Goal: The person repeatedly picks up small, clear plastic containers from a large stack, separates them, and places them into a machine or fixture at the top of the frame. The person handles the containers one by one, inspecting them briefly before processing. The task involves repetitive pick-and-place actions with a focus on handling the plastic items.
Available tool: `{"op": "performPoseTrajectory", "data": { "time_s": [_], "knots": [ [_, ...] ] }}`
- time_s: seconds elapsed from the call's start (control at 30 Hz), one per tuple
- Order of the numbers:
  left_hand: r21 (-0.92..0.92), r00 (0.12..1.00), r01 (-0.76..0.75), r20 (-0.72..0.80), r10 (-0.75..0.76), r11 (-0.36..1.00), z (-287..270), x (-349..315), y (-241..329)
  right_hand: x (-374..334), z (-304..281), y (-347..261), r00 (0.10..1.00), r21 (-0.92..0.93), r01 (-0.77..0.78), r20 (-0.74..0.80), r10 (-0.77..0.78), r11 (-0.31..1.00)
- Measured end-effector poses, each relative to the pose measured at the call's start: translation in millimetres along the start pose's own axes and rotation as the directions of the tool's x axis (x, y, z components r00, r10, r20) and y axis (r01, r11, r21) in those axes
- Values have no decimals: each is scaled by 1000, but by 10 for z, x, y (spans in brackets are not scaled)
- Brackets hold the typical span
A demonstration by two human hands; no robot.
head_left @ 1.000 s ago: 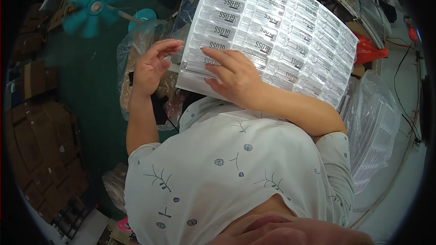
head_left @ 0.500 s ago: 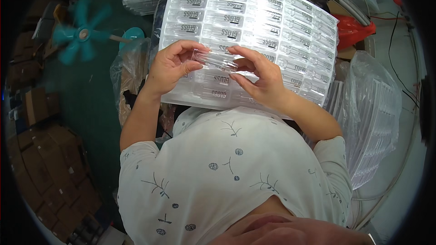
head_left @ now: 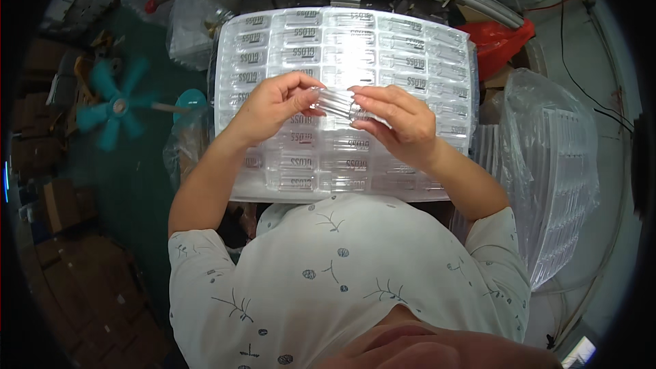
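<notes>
In front of you, centre frame, lies a clear blister tray with rows of dark-printed labels; clear plastic bags of trays stand at right.

Your clear plastic blister tray lies flat across your lap, its rows of moulded pockets each holding a small labelled piece. To your left, the dark green floor carries a teal fan and brown cardboard boxes.
</notes>
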State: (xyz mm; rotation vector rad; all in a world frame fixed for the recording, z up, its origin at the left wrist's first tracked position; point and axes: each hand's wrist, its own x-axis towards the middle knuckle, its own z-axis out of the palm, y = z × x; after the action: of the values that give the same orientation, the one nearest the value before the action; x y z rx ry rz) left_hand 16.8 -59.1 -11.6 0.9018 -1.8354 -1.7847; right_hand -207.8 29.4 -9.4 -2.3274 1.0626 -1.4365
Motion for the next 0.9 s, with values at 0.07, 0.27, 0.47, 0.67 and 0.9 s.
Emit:
{"op": "performPoseTrajectory", "data": {
  "time_s": [0.07,0.27,0.47,0.67,0.9],
  "knots": [
    [248,984,-61,-149,101,967,-12,434,214,105,-200,174,987,-110,-38,-157,20,993],
    [843,619,-25,-409,670,537,160,2044,617,260,-522,647,877,-227,-308,-445,183,924],
    [883,568,55,-412,712,467,158,2133,708,638,-605,937,859,-435,-229,-510,-29,871],
    [854,599,-17,-408,689,520,-94,984,453,1311,-175,1322,980,-782,-41,-152,-127,621],
    [756,728,-22,-436,529,654,-541,-98,42,1403,-27,1631,994,-892,-33,-77,-80,450]
  ]
}}
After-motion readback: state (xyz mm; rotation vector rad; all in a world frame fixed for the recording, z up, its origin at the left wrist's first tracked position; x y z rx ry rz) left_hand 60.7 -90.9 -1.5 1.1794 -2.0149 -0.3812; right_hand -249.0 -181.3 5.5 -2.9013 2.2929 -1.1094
